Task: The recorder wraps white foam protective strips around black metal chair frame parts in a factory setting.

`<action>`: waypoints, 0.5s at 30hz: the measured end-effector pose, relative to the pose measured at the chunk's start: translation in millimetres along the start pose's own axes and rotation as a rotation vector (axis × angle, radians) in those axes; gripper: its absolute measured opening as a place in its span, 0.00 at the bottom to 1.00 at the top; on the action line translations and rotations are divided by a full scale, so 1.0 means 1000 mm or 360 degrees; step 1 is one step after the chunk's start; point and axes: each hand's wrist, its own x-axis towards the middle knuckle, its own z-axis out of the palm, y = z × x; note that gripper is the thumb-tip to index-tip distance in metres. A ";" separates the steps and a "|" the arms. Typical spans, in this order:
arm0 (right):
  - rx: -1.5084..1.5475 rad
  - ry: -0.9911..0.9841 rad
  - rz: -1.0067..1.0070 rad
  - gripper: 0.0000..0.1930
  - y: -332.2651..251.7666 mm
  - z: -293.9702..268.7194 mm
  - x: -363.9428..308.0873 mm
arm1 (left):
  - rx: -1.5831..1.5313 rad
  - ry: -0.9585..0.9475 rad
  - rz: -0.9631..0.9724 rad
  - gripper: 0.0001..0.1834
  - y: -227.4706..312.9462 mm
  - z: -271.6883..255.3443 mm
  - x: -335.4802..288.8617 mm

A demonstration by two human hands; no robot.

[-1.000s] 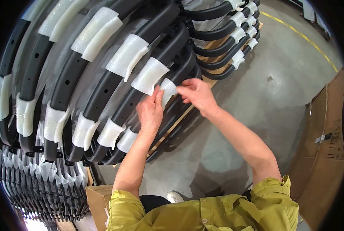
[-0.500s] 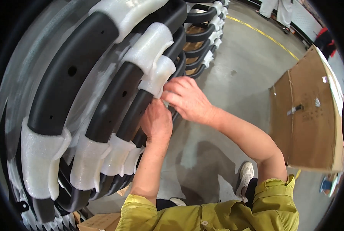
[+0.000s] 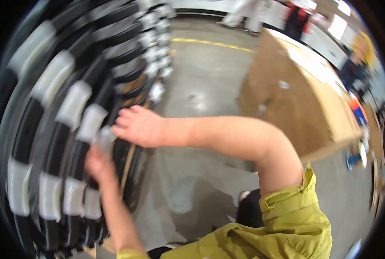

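Stacked curved black tubes fill the left side, and white foam sleeves wrap parts of them. One foam sleeve (image 3: 92,123) sits on a black tube (image 3: 79,155) just above my left hand (image 3: 100,166). That hand is at the tube's side, its fingers smeared by motion, so its grip cannot be read. My right hand (image 3: 138,126) reaches across from the right, back upward, with its bent fingers apart. Its fingertips are beside a small blurred piece of white foam (image 3: 106,137); whether they touch it is unclear.
A large brown cardboard box (image 3: 296,99) stands to the right on the grey floor (image 3: 201,82). A yellow line (image 3: 209,42) crosses the floor farther off. Other people are in the background, including a person in dark clothing (image 3: 354,71) at the far right.
The view has swung right and up, so the stacked tubes lie farther left and more of the box shows. Both hands appear farther left; the left is now blurred, and they are slightly farther apart.
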 end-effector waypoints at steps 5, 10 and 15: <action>-0.0251 -0.0405 0.0302 0.10 0.127 -0.185 -0.126 | 0.0237 0.0073 0.0308 0.14 -0.015 -0.025 -0.002; -0.0872 -0.0627 0.1314 0.14 0.233 -0.349 -0.288 | 0.0575 0.0164 0.0453 0.19 0.018 -0.036 -0.022; 0.0191 -0.0687 0.1650 0.29 0.258 -0.320 -0.302 | 0.0880 -0.0268 0.0392 0.19 0.044 -0.032 -0.025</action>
